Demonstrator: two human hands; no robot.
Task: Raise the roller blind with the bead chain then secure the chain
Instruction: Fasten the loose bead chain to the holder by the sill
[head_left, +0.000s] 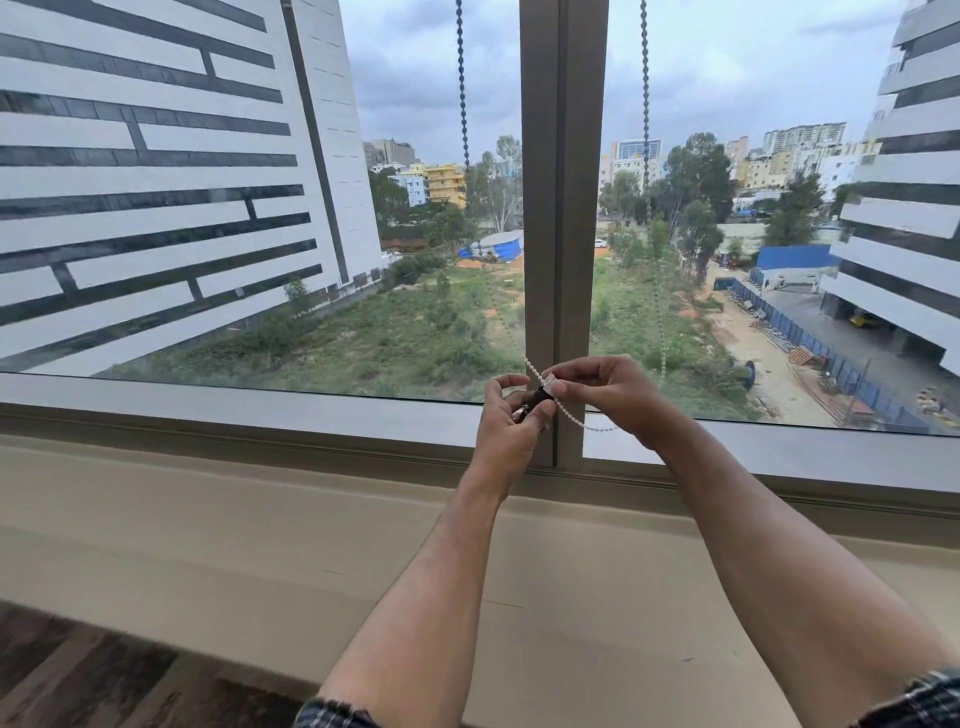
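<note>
Two strands of the bead chain (462, 83) hang down in front of the window, one on each side of the grey mullion (563, 182). The roller blind itself is out of view above. Low on the mullion, both hands meet at a small dark chain holder (543, 396). My left hand (511, 421) grips the holder from below with curled fingers. My right hand (602, 387) pinches the white chain at the holder's pale top. A slack loop of chain (587, 426) droops under my right hand.
The grey window sill frame (260, 410) runs across the view, with a beige ledge (208, 509) below it. Dark wooden floor (78, 675) shows at the lower left. Outside are buildings and green ground.
</note>
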